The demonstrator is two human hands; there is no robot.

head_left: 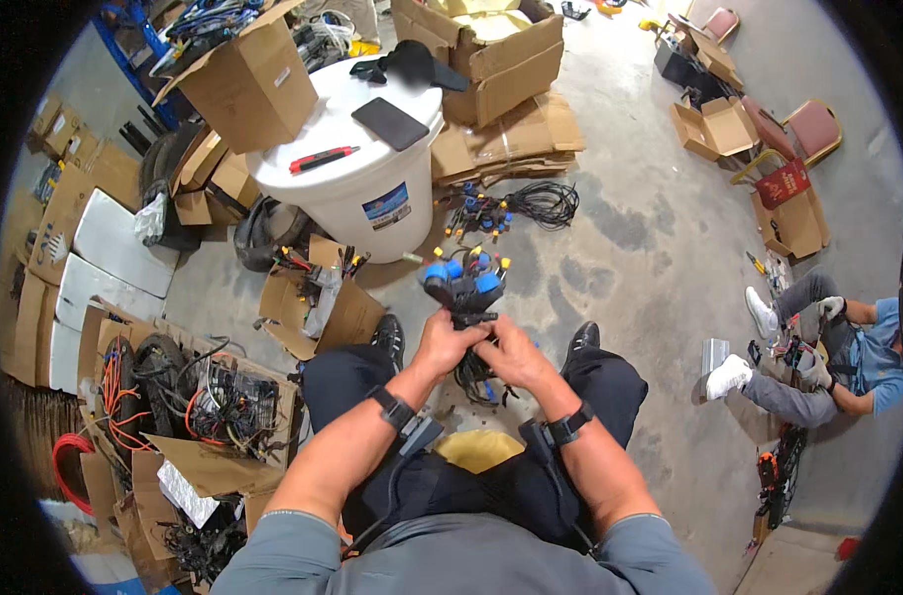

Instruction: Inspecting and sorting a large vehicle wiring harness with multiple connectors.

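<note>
Between my knees, my left hand (444,342) and my right hand (516,355) are close together, both with fingers closed. They grip a bundle of black cables with connectors (463,293). Blue and yellow connector ends stick out above my fingers, and dark cable ends hang below toward the floor. My fingertips are partly hidden by the bundle. Just beyond it, more cables with coloured connectors and a coil of black cable (543,203) lie on the concrete floor.
A white drum (347,213) stands ahead, bearing a phone (390,123), a red-black knife-like tool (324,160) and a cap (412,67). Left of me are a carton of cables (347,315) and boxes with tyres and wires. At right another person (873,347) sits handling parts.
</note>
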